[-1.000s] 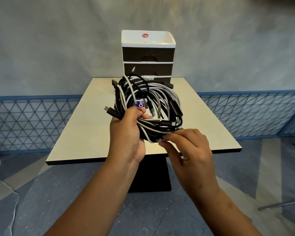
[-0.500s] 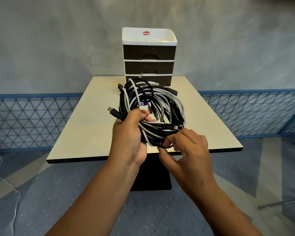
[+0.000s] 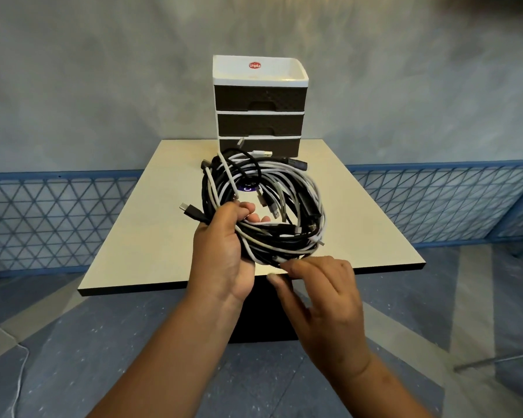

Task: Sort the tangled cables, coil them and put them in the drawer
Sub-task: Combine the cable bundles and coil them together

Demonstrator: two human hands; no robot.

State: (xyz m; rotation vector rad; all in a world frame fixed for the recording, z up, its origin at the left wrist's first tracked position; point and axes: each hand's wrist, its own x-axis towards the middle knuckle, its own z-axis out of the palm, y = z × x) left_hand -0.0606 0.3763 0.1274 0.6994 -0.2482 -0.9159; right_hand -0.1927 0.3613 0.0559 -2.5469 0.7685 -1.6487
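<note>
Before me: a cream table [image 3: 151, 233] on a dark pedestal [image 3: 263, 315], centre frame; grey mottled wall [image 3: 103, 70] above; blue lattice railing [image 3: 55, 221] at both sides; blue-grey floor [image 3: 73, 357] below.

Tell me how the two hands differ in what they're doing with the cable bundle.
The left hand grips the cable bundle with fingers curled round its strands; the right hand only fingers its lower edge. The left hand carries the bundle's weight; the right hand sits below it. Both touch the bundle above the table.
</note>
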